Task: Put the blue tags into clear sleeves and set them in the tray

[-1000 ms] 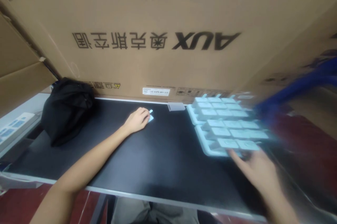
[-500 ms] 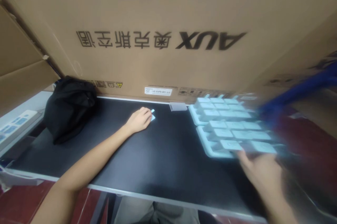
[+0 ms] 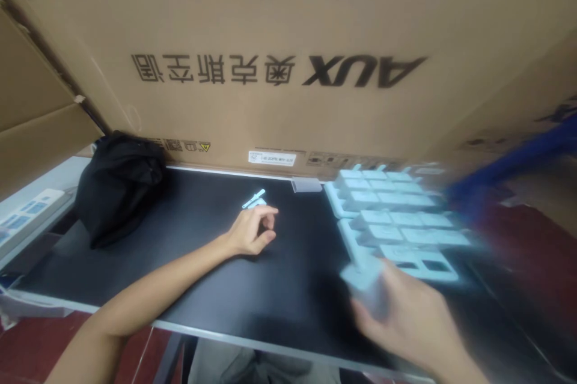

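My right hand (image 3: 406, 312) grips a light-blue popsicle mold (image 3: 366, 280), a small block-shaped piece, blurred by motion, held above the table in front of a tray. That light-blue tray (image 3: 442, 271) has bare rectangular slots at its near end and blocks in its other places. A second such tray (image 3: 333, 201) stands behind it, with more blocks and small tabs rising from it. My left hand (image 3: 252, 231) rests on the table with its thumb and fingers curved apart, nothing between them. Just beyond its knuckles lies a light-blue popsicle stick piece (image 3: 253, 198), partly hidden by the hand.
A large cardboard box (image 3: 270, 113) walls off the back of the black table (image 3: 270, 300). A black cloth bag (image 3: 119, 188) lies at the left, beside a white power strip (image 3: 31, 216). A grey block (image 3: 306, 185) sits at the back edge, and a blue bar (image 3: 514, 161) crosses at right.
My right hand has lifted a mold from the near tray and moved left with it, baring slots. My left hand has let go of the stick piece and come nearer.
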Demonstrator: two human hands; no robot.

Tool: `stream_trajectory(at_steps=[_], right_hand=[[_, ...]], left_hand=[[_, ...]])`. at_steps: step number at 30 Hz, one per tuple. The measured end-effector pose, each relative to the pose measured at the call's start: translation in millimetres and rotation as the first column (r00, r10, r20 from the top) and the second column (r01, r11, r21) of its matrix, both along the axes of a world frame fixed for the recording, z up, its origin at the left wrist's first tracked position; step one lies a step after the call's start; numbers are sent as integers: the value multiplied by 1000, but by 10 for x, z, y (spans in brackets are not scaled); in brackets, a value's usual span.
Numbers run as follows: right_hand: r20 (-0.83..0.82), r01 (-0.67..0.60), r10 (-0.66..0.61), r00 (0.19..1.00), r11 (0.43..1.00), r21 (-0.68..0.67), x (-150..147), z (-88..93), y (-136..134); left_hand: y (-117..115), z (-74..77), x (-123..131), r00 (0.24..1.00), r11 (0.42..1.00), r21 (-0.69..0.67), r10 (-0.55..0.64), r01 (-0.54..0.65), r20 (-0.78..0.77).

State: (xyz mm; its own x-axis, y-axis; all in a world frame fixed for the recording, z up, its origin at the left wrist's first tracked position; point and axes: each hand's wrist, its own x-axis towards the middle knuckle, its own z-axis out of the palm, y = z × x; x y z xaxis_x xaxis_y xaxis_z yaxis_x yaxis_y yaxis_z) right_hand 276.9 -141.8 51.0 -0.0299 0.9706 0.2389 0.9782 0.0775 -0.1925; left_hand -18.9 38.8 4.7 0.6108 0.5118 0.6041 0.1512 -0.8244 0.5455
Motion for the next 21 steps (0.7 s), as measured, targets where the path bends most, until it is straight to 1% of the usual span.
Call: stream_trajectory(at_steps=[1, 3, 5, 7, 8, 10, 12, 14, 16, 17, 18, 19, 21], right_hand=[[15, -99, 101, 995, 992, -84, -186, 82, 109], [29, -196, 207, 978, 955, -221, -513, 223, 343], [36, -258, 280, 959, 921, -293, -746, 326, 553], [41, -281, 310, 950, 905, -319, -867, 392, 709], [43, -278, 307, 951, 905, -323, -889, 411, 764], [38, -251, 277, 960, 912, -324, -874, 429, 836], [1, -227, 240, 971, 920, -320, -807, 429, 862], [-92, -229, 211, 973, 919, -320, -719, 427, 851], [-242, -280, 210, 947, 909, -308, -632, 438, 811], [-334, -324, 224, 915, 903, -281, -592, 448, 782], [-434, -377, 251, 865, 897, -232, -555, 458, 746], [-539, -434, 291, 791, 887, -158, -520, 465, 703], [-710, -520, 385, 589, 854, 32, -455, 454, 587]], left_hand=[[-58, 6, 27, 997, 996, -60, -61, 64, 41], [-163, 64, 78, 986, 971, -178, -150, 161, 71], [-232, 166, 120, 985, 951, -258, -161, 173, 65], [-232, 271, 133, 992, 949, -291, -107, 122, 68], [-197, 309, 122, 995, 948, -305, -63, 85, 81], [-49, 342, 55, 991, 931, -366, 52, -3, 124], [184, 316, -67, 961, 880, -462, 214, -112, 174], [453, 250, -221, 888, 808, -522, 421, -274, 185], [697, 169, -373, 808, 749, -493, 571, -442, 143], [795, 129, -436, 779, 720, -478, 617, -503, 109], [873, 91, -488, 759, 692, -467, 647, -550, 65], [931, 56, -525, 746, 670, -460, 666, -583, 25], [992, -2, -557, 743, 656, -437, 668, -616, -44]])
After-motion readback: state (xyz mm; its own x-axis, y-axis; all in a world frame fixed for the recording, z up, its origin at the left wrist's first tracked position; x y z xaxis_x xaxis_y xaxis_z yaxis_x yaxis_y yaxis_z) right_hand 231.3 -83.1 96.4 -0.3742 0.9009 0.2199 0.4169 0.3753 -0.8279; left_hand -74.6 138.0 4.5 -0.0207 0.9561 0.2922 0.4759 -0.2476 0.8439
